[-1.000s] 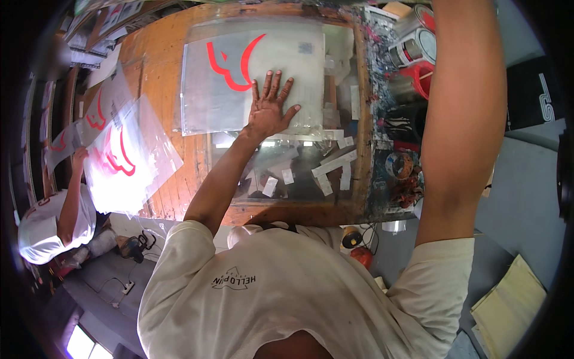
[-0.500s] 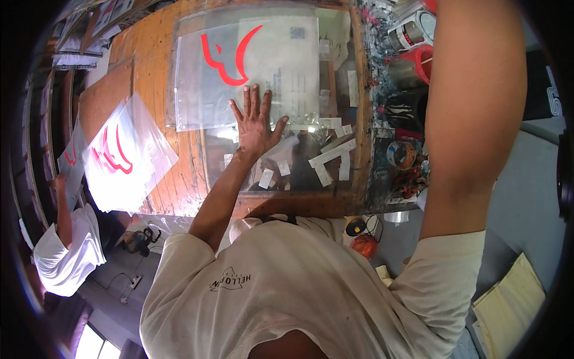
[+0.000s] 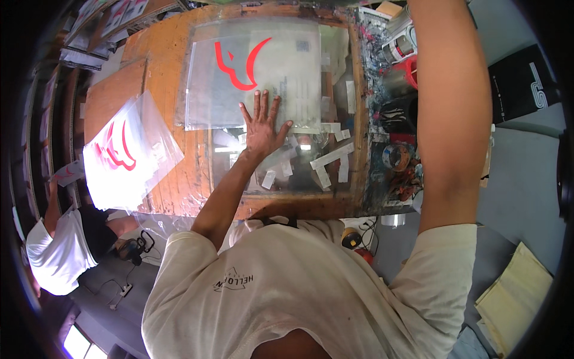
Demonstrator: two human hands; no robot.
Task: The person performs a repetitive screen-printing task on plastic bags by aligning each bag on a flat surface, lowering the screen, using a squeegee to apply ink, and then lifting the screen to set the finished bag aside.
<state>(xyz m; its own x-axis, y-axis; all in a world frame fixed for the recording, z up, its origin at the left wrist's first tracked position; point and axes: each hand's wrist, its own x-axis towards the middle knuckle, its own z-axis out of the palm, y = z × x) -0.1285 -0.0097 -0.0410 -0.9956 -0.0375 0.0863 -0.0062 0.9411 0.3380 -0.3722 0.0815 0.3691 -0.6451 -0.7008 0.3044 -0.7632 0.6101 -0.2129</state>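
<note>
My left hand (image 3: 262,127) lies flat with fingers spread on the lower edge of a clear plastic bag (image 3: 257,72) that bears a red curved print (image 3: 239,63). The bag rests on a glass panel (image 3: 287,161) set in a wooden frame (image 3: 359,119). My right arm (image 3: 451,107) reaches up past the top of the picture, and the right hand is out of view.
A stack of printed clear bags (image 3: 122,158) lies at the left on the wooden table (image 3: 161,66). Paint cans (image 3: 400,48) and tape rolls (image 3: 396,157) crowd the stained right side. A person in a white shirt (image 3: 57,251) stands at the lower left. Tape strips (image 3: 332,158) stick to the glass.
My left hand slid back toward me from the bag's middle to its lower edge. The person at the left moved lower and away from the stack.
</note>
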